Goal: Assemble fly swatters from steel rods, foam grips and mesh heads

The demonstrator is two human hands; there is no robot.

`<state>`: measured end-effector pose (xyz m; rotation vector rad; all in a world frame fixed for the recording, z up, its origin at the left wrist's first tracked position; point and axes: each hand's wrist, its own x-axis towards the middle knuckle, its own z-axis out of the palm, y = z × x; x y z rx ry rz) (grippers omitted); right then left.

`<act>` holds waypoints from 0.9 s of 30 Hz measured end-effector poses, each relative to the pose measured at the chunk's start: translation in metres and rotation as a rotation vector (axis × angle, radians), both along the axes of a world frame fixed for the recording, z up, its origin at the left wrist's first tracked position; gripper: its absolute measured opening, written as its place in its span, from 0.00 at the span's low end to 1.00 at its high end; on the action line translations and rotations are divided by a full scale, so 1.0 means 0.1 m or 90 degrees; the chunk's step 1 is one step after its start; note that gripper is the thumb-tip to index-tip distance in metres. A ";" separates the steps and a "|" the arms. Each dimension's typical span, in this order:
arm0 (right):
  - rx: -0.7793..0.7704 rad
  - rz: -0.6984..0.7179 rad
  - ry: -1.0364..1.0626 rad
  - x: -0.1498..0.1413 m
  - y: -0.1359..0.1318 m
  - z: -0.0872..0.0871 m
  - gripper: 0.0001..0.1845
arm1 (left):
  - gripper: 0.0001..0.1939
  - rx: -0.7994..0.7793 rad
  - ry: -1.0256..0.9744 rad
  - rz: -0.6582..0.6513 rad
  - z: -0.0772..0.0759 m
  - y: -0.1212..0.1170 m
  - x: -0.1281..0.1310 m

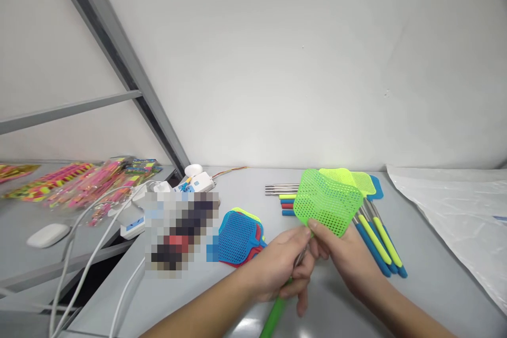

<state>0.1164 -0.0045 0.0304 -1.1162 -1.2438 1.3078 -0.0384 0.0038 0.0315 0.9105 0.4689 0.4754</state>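
My left hand is closed around a metal rod with a green grip, which points down toward me. My right hand pinches the base of a bright green perforated fly swatter head, thumb on top. The two hands meet where rod and head come together; my fingers hide the joint. Left of them lies a stack of loose swatter heads in blue, red and yellow. Beyond my right hand, fly swatters with yellow and blue grips lie side by side. Metal rods with coloured grips lie behind the green head.
A white power strip and white cables are at the left. Packaged colourful goods lie on a neighbouring table beside a white rounded object. A plastic sheet covers the right side. A blurred-out item sits left of the stack.
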 end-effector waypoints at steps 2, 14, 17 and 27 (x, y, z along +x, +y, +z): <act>0.001 -0.022 0.008 0.00 -0.01 -0.01 0.21 | 0.17 0.007 0.009 -0.002 0.04 0.01 0.00; 0.026 -0.180 0.142 0.24 0.11 0.23 0.22 | 0.16 0.077 0.096 -0.023 0.37 0.00 -0.01; 0.030 -0.138 0.186 0.22 0.09 0.21 0.19 | 0.15 0.077 0.101 -0.035 0.44 0.01 0.01; 0.010 -0.091 0.162 0.30 0.08 0.15 0.12 | 0.15 0.020 0.090 -0.100 0.37 0.10 -0.01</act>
